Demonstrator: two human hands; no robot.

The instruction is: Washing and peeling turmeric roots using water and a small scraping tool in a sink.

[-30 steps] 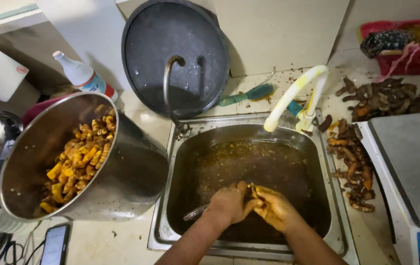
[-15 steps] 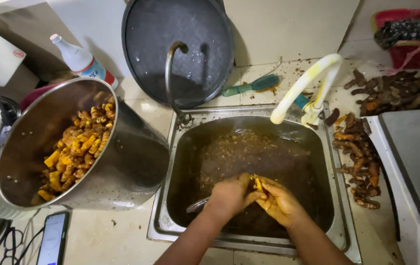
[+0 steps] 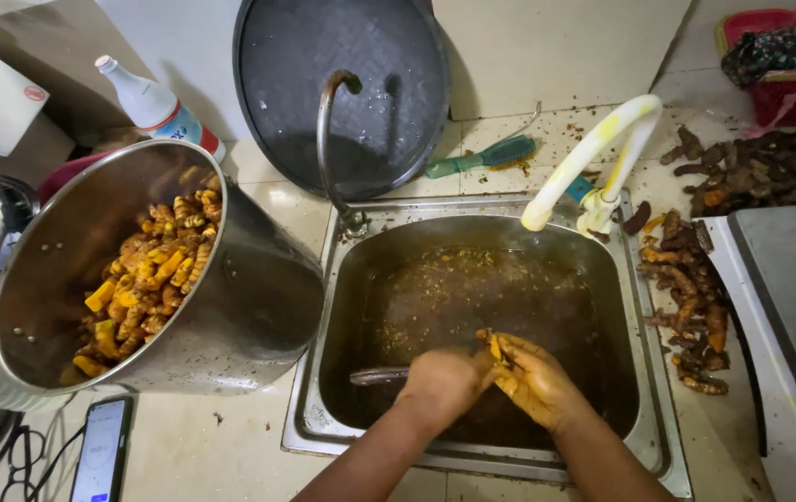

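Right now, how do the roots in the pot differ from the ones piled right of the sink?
The roots in the pot are bright orange-yellow and clean; the roots on the counter are dark brown and dirty. The pot's are heaped inside a tilted steel pot; the counter's lie loose on tile. Both look like the same knobbly root, like the piece the hands hold.

I see a shiny metal pot [image 3: 230, 307], a dull wet metal sink [image 3: 323, 428], and a smooth plastic tap [image 3: 593, 153].
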